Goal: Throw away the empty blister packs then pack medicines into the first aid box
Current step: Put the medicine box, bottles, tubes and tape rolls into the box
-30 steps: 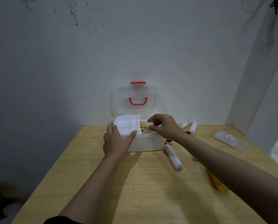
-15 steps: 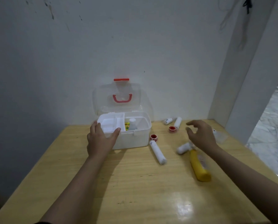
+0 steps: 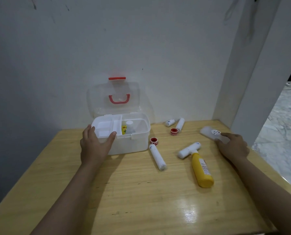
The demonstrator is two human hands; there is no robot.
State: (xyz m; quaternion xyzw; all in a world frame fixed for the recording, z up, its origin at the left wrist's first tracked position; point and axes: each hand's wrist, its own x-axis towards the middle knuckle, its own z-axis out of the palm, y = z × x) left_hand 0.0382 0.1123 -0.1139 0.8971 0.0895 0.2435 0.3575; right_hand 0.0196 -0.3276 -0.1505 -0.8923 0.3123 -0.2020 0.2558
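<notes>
The white first aid box [image 3: 134, 145] stands open at the back of the table, its clear lid [image 3: 114, 99] with a red handle upright. Inside sit a white tray insert, a small white bottle [image 3: 129, 127] and a yellow pack. My left hand [image 3: 94, 146] grips the box's front left corner. My right hand [image 3: 232, 146] rests on the near end of a clear flat plastic case [image 3: 210, 132] at the right, fingers spread on it. Between the hands lie white bandage rolls [image 3: 157, 156] [image 3: 188, 150], a yellow bottle [image 3: 202, 170] and two red tape rolls [image 3: 154, 140] [image 3: 173, 131].
A small white vial [image 3: 169, 122] and another white roll [image 3: 180, 124] lie by the back wall. The wooden table [image 3: 132, 192] ends just right of my right hand, beside a white pillar [image 3: 253, 73]. A tiled floor lies beyond.
My right hand left the box, swept right over the items and landed on the clear case. My left hand stayed on the box. The view turned to the right.
</notes>
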